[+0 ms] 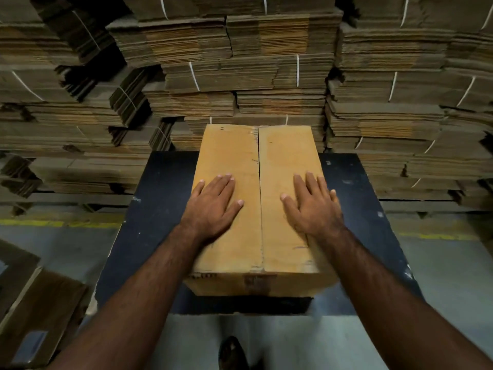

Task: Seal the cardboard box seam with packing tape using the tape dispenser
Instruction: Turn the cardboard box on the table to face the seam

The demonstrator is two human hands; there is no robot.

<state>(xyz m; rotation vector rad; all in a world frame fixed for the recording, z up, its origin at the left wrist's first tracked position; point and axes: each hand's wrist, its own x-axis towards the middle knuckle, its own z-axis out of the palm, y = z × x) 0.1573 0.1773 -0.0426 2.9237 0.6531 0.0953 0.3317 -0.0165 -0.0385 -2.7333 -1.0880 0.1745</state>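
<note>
Both flaps of box (256,198) pressed flat: left hand (213,202), right hand (312,206), fingers straight, either side of untaped seam (259,182).

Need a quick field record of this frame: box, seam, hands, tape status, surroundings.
box: cardboard box closed, on the dark table
seam: centre seam runs away from the person, no tape visible along the top
left hand: left hand flat on the left flap, fingers straight
right hand: right hand flat on the right flap, fingers straight
tape dispenser: not in view
background: strapped stacks of flattened cardboard behind the table
</note>
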